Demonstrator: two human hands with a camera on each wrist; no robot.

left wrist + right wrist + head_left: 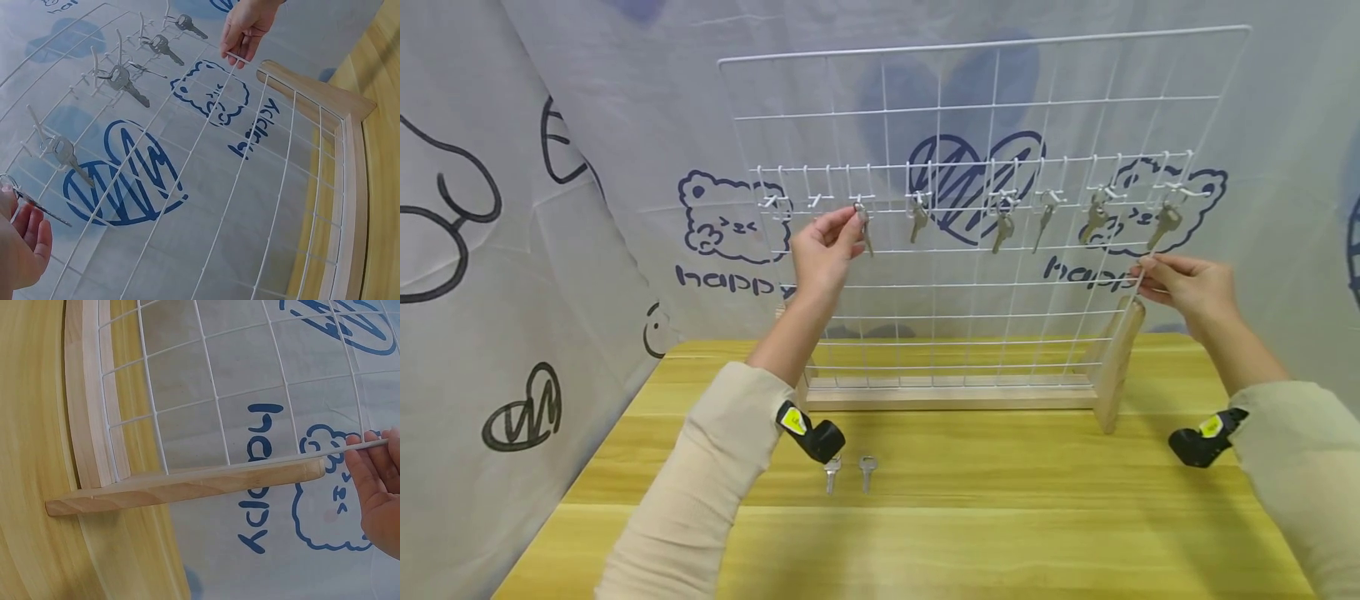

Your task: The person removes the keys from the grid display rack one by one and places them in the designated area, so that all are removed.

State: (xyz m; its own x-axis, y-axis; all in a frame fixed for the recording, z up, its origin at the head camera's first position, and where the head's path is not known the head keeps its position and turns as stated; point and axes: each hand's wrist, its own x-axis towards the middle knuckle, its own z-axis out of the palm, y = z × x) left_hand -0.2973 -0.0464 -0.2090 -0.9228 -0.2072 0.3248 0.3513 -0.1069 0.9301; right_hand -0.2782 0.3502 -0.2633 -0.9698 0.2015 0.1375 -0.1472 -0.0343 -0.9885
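Note:
My left hand [822, 254] pinches a key [867, 235] by its ring at a hook on the white wire grid rack [985, 45]. In the left wrist view this key [45, 210] points away from the fingers. My right hand [1197, 287] holds the right edge wire of the grid between thumb and fingers, just above the wooden side foot [187, 490]. To the right of the left hand, several keys hang from hooks, among them one key [919, 222] nearby and another key [1167, 223] at the far right.
Two loose keys, a left key [831, 477] and a right key [867, 473], lie on the yellow wooden table [1000, 517]. Bare hooks [771, 202] sit at the grid's left. A wooden base bar [947, 402] carries the grid. A printed cloth [587, 275] hangs behind.

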